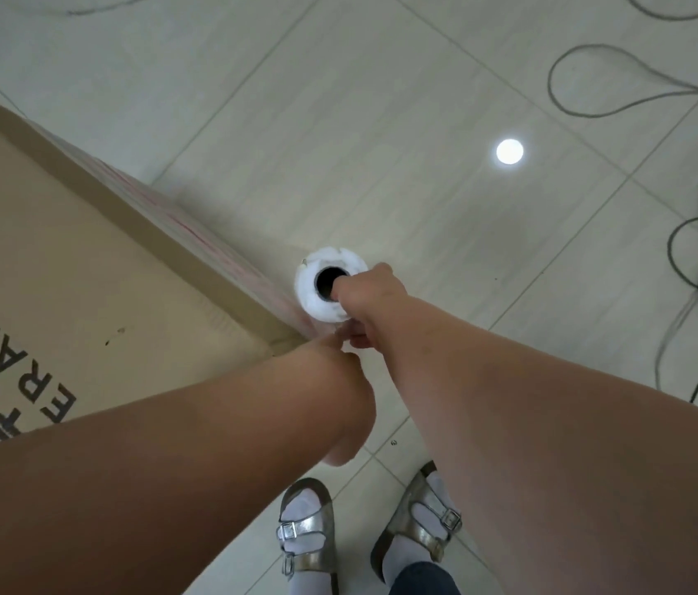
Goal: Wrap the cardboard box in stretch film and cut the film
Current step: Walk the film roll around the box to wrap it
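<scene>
We see both arms stretched down toward twelve o'clock. The right hand (pixel 366 300) grips the stretch film roll (pixel 325 289) upright at the cardboard box (pixel 64 251) corner, thumb inside its core — the left hand (pixel 349 371) lies hidden under its wrist, so we cannot tell its grip.

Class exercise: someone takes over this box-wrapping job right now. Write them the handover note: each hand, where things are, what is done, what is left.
Right hand: thumb hooked into the core of the upright film roll, holding it at the corner of the cardboard box.
Left hand: mostly hidden behind its forearm, low beside the roll; grip unclear.
Done: film seems to cover the box's side.
Left: finish wrapping, cut the film.
</scene>
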### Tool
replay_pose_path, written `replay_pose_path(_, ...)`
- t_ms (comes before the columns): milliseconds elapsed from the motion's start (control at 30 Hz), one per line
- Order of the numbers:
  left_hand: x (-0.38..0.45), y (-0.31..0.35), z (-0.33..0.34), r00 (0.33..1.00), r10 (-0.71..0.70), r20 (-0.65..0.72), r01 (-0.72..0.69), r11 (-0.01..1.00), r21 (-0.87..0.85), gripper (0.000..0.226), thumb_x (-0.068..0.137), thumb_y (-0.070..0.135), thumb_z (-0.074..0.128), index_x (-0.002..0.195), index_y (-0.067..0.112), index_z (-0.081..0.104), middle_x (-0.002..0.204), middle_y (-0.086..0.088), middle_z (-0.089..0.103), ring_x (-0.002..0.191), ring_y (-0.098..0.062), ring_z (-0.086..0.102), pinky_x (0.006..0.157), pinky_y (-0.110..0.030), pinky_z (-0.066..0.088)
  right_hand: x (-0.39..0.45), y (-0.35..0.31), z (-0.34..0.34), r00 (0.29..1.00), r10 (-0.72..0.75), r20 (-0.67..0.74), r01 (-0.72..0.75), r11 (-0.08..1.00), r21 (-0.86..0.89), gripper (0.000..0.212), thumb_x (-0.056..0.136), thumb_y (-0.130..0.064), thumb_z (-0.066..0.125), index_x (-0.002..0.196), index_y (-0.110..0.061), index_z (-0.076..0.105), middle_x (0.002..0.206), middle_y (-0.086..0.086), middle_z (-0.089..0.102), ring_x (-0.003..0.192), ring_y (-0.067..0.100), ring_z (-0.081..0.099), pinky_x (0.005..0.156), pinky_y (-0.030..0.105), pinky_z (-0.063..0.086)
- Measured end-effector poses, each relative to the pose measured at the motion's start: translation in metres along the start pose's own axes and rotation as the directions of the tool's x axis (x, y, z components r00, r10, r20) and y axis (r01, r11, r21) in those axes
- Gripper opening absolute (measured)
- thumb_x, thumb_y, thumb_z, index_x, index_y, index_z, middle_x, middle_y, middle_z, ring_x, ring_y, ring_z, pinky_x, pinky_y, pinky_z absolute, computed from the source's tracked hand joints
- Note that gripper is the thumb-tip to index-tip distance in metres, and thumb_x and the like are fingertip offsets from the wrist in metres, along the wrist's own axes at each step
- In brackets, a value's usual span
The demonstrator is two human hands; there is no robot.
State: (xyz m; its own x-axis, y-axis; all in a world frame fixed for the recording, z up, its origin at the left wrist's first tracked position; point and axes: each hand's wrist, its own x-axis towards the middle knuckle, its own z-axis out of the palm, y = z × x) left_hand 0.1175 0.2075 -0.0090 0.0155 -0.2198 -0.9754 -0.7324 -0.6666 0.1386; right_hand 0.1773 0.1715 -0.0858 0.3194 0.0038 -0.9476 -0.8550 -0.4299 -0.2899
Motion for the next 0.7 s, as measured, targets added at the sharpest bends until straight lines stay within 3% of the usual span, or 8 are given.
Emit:
replay_pose_path(67,-0.007,-0.002,-0.003,0.998,0.041,-0.037,-0.046,0.992,-0.116,0.042,0.102,0.04,0.037,0.135,0.017,0.051,0.135,-0.006,0.051,0.125,-0.025,0.045,0.108,-0.04,0.031,0.003,0.001,0.007,1.0,-0.023,0.006,0.024,0.995,-0.098,0.054,0.091,-0.021,0.055,0.138,-0.014,0.028,0.097,0.012,0.054,0.062,0.025,0.062,0.065,0.037,0.056)
replay_pose_path(133,-0.021,-0.008,-0.011,0.987,0.076,-0.144,-0.122,0.93,-0.347,0.042,0.1,0.045,0.037,0.122,0.018,0.06,0.116,-0.002,0.062,0.109,-0.02,0.055,0.103,-0.034,0.039,0.007,0.006,0.006,0.998,-0.059,0.025,0.063,0.981,-0.184,0.057,0.091,-0.022,0.056,0.139,-0.012,0.026,0.108,0.01,0.054,0.067,0.023,0.058,0.061,0.034,0.05)
replay_pose_path(200,-0.038,-0.031,-0.011,0.977,0.064,-0.205,-0.178,0.773,-0.608,0.03,0.098,0.046,0.042,0.092,0.026,0.064,0.087,0.008,0.063,0.082,-0.008,0.058,0.087,-0.018,0.045,0.011,0.008,0.006,0.994,-0.085,0.061,0.099,0.958,-0.271,0.06,0.091,-0.026,0.058,0.139,-0.01,0.026,0.123,0.012,0.052,0.078,0.023,0.052,0.064,0.034,0.043)
replay_pose_path(267,-0.053,-0.066,-0.007,0.972,-0.046,-0.23,-0.156,0.606,-0.78,0.023,0.093,0.046,0.051,0.076,0.034,0.061,0.077,0.014,0.062,0.071,0.002,0.055,0.07,-0.012,0.04,0.012,0.008,0.009,0.993,-0.075,0.094,0.099,0.956,-0.277,0.059,0.09,-0.029,0.059,0.136,-0.01,0.026,0.112,0.012,0.054,0.082,0.025,0.056,0.066,0.037,0.05)
replay_pose_path(367,-0.046,-0.11,0.01,0.874,-0.378,-0.306,-0.121,0.44,-0.89,0.022,0.088,0.043,0.06,0.109,0.039,0.062,0.107,0.016,0.064,0.099,-0.006,0.058,0.086,-0.023,0.044,0.012,0.003,0.016,0.995,-0.032,0.093,0.055,0.965,-0.256,0.059,0.09,-0.033,0.058,0.135,-0.015,0.025,0.108,0.017,0.06,0.082,0.03,0.071,0.075,0.04,0.059)
replay_pose_path(467,-0.011,-0.124,0.02,0.877,-0.438,-0.196,0.067,0.517,-0.853,0.06,0.089,0.032,0.063,0.143,0.026,0.038,0.133,0.003,0.054,0.119,-0.019,0.052,0.1,-0.031,0.042,0.014,-0.003,0.018,0.994,-0.01,0.105,0.041,0.956,-0.292,0.059,0.089,-0.03,0.06,0.134,-0.017,0.024,0.112,0.017,0.061,0.081,0.027,0.074,0.051,0.026,0.05)
replay_pose_path(600,0.021,-0.133,0.016,0.929,-0.358,-0.091,0.132,0.552,-0.823,0.055,0.081,0.022,0.067,0.131,0.012,0.047,0.121,-0.009,0.06,0.108,-0.026,0.059,0.093,-0.036,0.049,0.021,-0.012,0.02,0.993,0.013,0.12,0.037,0.914,-0.403,0.061,0.085,-0.028,0.064,0.131,-0.011,0.028,0.102,0.018,0.066,0.08,0.029,0.073,0.064,0.035,0.06)
replay_pose_path(700,0.026,-0.143,0.008,0.919,-0.37,-0.137,0.16,0.666,-0.729,0.051,0.082,0.03,0.069,0.127,0.013,0.053,0.117,-0.008,0.063,0.101,-0.023,0.06,0.077,-0.03,0.045,0.019,-0.029,0.019,0.992,0.019,0.122,0.051,0.837,-0.545,0.053,0.087,-0.032,0.062,0.128,-0.003,0.044,0.1,0.014,0.066,0.078,0.027,0.07,0.052,0.028,0.056)
